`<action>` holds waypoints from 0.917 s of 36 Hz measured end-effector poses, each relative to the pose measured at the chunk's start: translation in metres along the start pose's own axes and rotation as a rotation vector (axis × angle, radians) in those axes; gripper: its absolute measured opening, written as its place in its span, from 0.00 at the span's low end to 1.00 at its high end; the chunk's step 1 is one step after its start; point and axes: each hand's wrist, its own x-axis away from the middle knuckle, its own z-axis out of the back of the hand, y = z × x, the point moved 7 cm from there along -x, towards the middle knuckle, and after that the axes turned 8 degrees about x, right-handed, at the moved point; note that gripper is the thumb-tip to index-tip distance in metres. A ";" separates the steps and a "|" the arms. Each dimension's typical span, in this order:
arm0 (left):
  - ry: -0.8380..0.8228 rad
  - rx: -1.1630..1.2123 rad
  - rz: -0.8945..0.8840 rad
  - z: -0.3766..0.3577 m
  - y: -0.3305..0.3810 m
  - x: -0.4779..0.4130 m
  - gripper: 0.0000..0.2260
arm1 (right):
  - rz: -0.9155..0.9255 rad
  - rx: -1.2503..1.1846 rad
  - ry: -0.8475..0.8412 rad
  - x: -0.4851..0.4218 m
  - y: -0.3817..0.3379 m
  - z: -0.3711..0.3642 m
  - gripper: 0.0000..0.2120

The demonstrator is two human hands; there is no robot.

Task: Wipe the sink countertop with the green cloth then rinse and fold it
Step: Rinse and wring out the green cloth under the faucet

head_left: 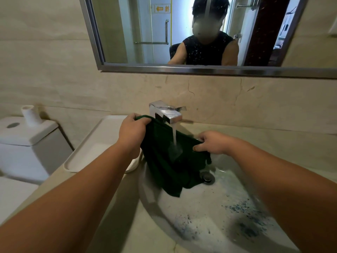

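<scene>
Both forearms reach in from the bottom edge, over the sink [209, 212] — a wide round basin set in the pale countertop [264, 141], its bowl wet and flecked with dark blue-green specks near the front. Over the basin hangs the green cloth [164, 172], spread like a curtain so the running water strikes its face and drains down off the low corner beside the drain [207, 177]. Holding it wide rather than bunched lets the stream reach more of the fabric; I judge this the rinsing step, with folding yet to come. To the left lies a white tray [94, 148], kept clear of the splash. Behind stands the tap [166, 114], open and pouring. Left hand [132, 132] is clenched on the cloth's upper corner, held high by the tap; right hand [212, 143] pinches the opposite edge lower down.
</scene>
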 end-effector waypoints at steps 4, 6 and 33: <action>-0.037 -0.024 0.037 -0.007 -0.009 0.000 0.06 | -0.097 -0.201 0.045 -0.002 0.000 0.000 0.11; -0.076 -0.072 0.097 -0.013 -0.017 0.001 0.08 | -0.143 -0.429 0.070 -0.002 -0.005 0.000 0.11; -0.473 0.359 0.346 -0.064 -0.050 0.038 0.15 | 0.094 -0.474 0.257 0.021 -0.080 0.010 0.13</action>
